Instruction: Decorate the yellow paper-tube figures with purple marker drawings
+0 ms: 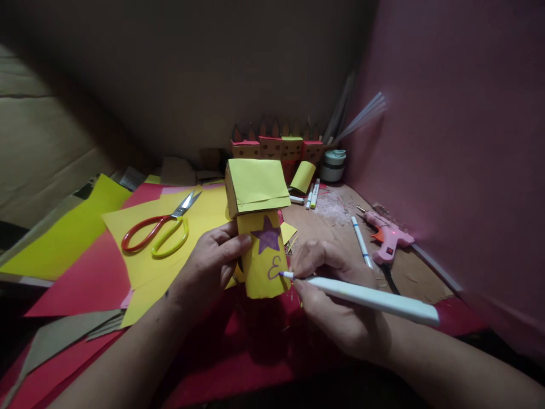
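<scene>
My left hand [217, 255] grips a yellow paper figure [251, 270] by its left side, thumb on the front. The figure has a boxy head [259, 184] covered in yellow paper above a tube-shaped body. A purple star [268, 234] is coloured on that body, with a curved purple outline below it. Between the thumb and fingers of my right hand [327, 284] is a white marker [370, 298], its purple tip touching the paper at the outline. Left of the figure, scissors [164, 227] with red and yellow handles lie partly spread on yellow sheets.
Yellow and red paper sheets [170, 204] and cardboard pieces [63, 338] cover the left side. At the back stand several box-headed figures [270, 149] and a lidded jar [333, 166]. A pink glue gun [389, 233] and a capped marker [361, 241] lie right, near the wall [460, 142].
</scene>
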The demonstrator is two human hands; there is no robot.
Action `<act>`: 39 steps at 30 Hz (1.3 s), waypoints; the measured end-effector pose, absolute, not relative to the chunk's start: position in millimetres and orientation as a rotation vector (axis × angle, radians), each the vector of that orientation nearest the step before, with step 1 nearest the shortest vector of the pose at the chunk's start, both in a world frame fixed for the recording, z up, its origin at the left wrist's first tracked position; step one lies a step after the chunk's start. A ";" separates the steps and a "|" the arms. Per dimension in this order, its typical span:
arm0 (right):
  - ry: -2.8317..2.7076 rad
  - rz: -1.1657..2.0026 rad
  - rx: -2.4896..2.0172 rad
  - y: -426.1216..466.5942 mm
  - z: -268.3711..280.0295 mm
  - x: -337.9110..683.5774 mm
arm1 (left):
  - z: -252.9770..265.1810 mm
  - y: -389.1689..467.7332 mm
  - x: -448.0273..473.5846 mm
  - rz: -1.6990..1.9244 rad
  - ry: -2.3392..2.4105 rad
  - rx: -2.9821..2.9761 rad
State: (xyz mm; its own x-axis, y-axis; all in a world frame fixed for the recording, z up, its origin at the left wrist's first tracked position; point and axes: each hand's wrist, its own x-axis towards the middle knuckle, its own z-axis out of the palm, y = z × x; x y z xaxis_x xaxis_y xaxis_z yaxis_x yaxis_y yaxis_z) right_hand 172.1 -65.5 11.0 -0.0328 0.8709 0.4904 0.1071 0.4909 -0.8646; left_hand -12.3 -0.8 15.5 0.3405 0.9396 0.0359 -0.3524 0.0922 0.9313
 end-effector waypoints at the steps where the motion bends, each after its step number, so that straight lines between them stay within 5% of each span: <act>1: -1.496 0.771 -0.900 -65.5 10.9 172.3 | 15.9 -0.9 -12.2 1.088 0.704 1.065; 39: -1.535 0.747 -0.765 -62.5 1.3 173.0 | 22.2 -5.4 -13.8 1.069 0.744 1.099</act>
